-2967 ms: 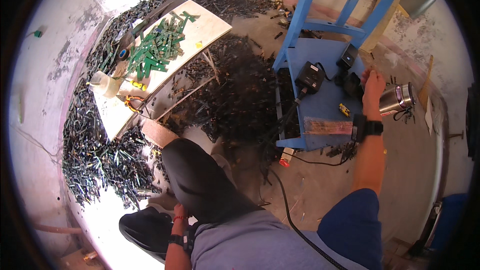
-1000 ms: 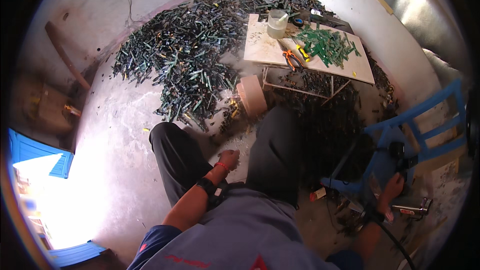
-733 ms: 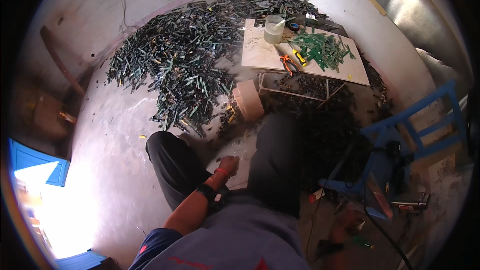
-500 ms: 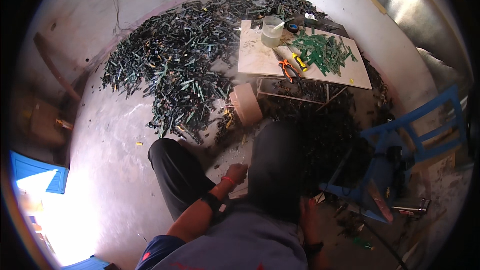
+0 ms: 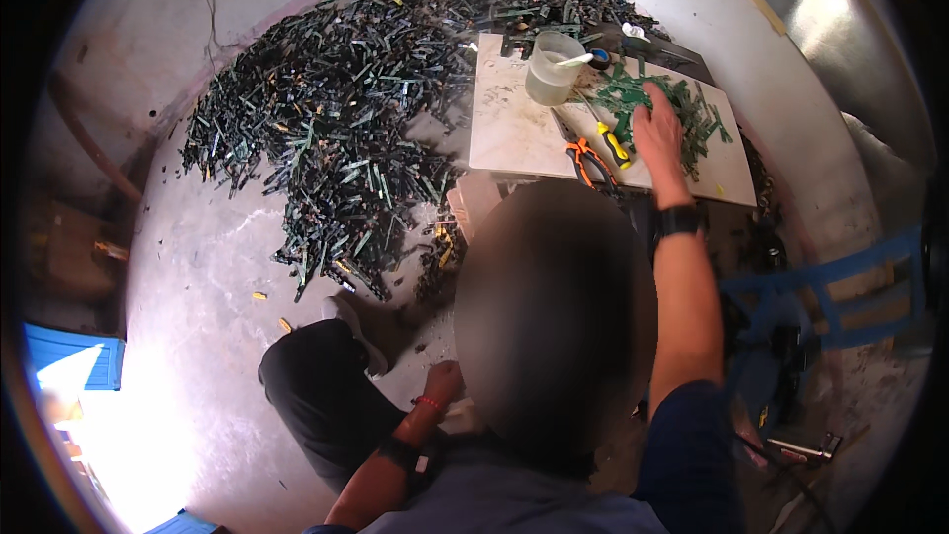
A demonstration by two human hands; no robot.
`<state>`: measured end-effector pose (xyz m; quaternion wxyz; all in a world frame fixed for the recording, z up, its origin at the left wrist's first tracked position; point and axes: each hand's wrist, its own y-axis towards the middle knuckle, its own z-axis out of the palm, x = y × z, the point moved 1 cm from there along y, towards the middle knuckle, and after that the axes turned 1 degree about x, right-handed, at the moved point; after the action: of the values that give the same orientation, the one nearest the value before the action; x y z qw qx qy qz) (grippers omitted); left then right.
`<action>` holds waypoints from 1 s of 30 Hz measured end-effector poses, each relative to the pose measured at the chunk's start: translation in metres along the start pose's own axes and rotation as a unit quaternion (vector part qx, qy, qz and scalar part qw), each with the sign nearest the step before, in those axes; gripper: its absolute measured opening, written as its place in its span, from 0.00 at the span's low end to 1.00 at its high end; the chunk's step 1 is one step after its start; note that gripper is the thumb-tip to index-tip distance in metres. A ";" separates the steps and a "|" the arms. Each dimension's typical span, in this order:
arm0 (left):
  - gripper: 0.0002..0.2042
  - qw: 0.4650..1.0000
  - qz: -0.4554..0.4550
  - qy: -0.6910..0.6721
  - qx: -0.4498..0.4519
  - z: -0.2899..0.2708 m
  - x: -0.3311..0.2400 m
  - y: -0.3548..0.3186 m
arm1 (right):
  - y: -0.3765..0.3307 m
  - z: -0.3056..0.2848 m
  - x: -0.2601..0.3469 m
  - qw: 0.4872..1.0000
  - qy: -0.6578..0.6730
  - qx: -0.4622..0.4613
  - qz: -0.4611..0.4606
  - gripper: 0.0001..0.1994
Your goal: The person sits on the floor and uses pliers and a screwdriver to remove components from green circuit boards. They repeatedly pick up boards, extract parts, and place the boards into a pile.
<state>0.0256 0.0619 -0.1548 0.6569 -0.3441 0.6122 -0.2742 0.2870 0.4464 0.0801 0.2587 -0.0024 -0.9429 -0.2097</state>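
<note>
1. My right hand [image 5: 657, 133] reaches out over the low white board table [image 5: 514, 129]. Its fingers are spread wide and lie flat on the heap of green circuit strips [image 5: 682, 109]; it grips nothing.
2. Just beside this hand, on its left, lie a yellow-handled screwdriver [image 5: 613, 145] and orange-handled pliers [image 5: 585, 158].
3. A clear plastic cup [image 5: 551, 67] stands further back on the table.
4. My left hand [image 5: 443, 381] rests low, near my knee. I cannot tell if it is closed.
5. A big pile of dark strips [image 5: 356, 119] covers the floor to the left of the table.
</note>
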 end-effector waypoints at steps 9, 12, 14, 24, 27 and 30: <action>0.17 0.998 -0.030 -0.038 -0.043 -0.036 0.024 0.012 | 0.125 0.066 -0.051 0.974 -0.142 0.178 0.006 0.33; 0.17 0.995 -0.059 -0.069 -0.044 -0.038 0.012 0.003 | 0.142 0.085 -0.064 0.976 -0.096 0.196 -0.008 0.32; 0.17 0.995 -0.059 -0.071 -0.047 -0.036 0.006 0.002 | 0.147 0.098 -0.069 0.967 -0.130 0.221 -0.010 0.31; 0.17 0.996 0.007 -0.093 0.014 -0.015 -0.025 -0.004 | 0.147 0.070 -0.082 0.982 -0.110 0.151 -0.026 0.26; 0.17 0.993 0.012 -0.115 0.020 -0.019 -0.014 0.000 | 0.144 0.051 -0.068 0.989 -0.072 0.096 -0.081 0.22; 0.16 0.995 0.006 -0.101 -0.010 -0.019 -0.014 -0.005 | 0.135 0.034 -0.061 0.992 0.029 0.053 -0.108 0.18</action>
<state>0.0057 0.0673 -0.1426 0.7135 -0.3727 0.5476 -0.2285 0.3389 0.5898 0.0768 0.2619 0.1192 -0.9395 -0.1862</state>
